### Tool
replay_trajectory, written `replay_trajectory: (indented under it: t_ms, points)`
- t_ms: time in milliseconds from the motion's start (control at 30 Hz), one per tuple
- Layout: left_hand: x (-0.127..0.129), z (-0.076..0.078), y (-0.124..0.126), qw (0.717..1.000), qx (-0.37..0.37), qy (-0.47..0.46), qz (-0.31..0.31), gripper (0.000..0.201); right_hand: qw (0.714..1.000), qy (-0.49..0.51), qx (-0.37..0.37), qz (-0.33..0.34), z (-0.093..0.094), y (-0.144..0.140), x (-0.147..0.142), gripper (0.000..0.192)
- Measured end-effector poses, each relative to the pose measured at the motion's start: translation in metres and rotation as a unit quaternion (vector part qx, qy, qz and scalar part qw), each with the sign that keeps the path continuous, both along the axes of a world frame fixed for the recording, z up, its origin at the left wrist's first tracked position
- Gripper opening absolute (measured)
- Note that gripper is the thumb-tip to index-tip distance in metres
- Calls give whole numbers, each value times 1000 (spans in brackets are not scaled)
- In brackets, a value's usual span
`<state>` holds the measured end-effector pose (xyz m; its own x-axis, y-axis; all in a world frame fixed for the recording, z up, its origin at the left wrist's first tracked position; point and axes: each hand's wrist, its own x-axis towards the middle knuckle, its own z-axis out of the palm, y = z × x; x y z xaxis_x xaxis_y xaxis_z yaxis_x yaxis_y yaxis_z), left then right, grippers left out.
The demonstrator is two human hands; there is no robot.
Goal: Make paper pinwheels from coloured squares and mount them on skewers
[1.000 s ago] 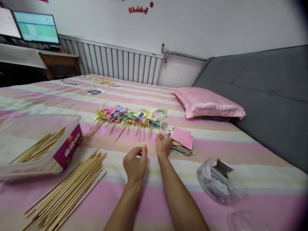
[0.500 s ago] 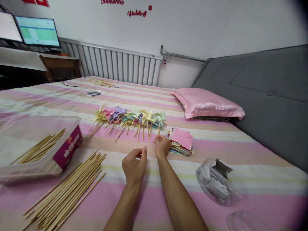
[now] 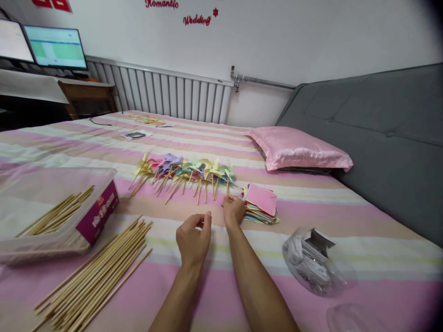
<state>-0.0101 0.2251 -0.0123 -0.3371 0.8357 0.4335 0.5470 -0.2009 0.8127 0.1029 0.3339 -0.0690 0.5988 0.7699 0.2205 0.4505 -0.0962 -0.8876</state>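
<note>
My right hand (image 3: pixel 233 210) is closed on the thin wooden stick of a pale green-blue pinwheel (image 3: pixel 226 173), low on the stick. This pinwheel is at the right end of a row of paper pinwheels (image 3: pixel 173 162) in yellow, pink, purple and green, lying on the bed with sticks pointing toward me. Just right of that hand lies a stack of coloured paper squares (image 3: pixel 261 199), a pink one on top. My left hand (image 3: pixel 194 237) hovers nearer to me, fingers curled and thumb upright beside them, with nothing visible in it.
Loose wooden sticks (image 3: pixel 100 272) lie at the front left, beside a clear plastic box (image 3: pixel 98 210) with more sticks. A plastic bag (image 3: pixel 308 263) with a small open box is at the right. Behind are a pink pillow (image 3: pixel 297 147) and grey headboard (image 3: pixel 377 120).
The pinwheel in my right hand has turned or tilted slightly, its head a little lower and to the left. My left hand stays almost still.
</note>
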Motion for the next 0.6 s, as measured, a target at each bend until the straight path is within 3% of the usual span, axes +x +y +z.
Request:
replay_trajectory:
  t_ms: [600]
  points:
    - [0,0,0,1000,6,5,-2,29,999,-40,-14,-4,14,-11,-7,27]
